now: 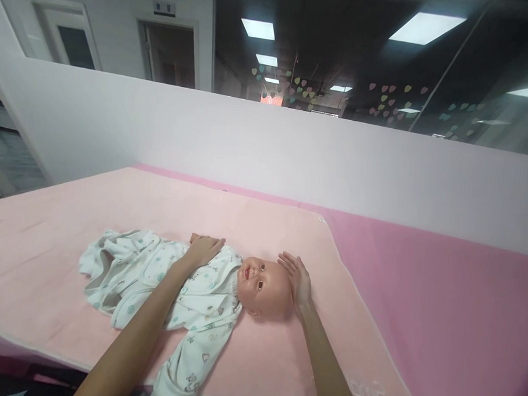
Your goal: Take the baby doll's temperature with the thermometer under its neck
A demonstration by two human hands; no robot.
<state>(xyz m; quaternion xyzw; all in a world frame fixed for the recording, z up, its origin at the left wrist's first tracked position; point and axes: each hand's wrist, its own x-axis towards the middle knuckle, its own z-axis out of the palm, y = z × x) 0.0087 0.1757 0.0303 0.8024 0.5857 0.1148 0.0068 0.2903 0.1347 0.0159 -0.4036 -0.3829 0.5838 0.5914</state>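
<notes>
A baby doll (266,288) lies face up across a light pink mat, its bald head to the right. White baby clothes (207,292) with green dots and small prints cover its body, and one sleeve stretches toward the near edge. My left hand (204,251) rests on the doll's chest near its far arm, fingers extended and laid flat. Beside the top of the doll's head is my right hand (298,279), fingers stretched out, with the palm side toward the head. Whether the right palm presses on the head I cannot tell.
The light pink mat (350,318) lies over a darker pink surface (438,305). A low white wall (249,139) runs along the far side, with dark glass (340,55) bearing heart stickers above it. Two doorways stand at the back left.
</notes>
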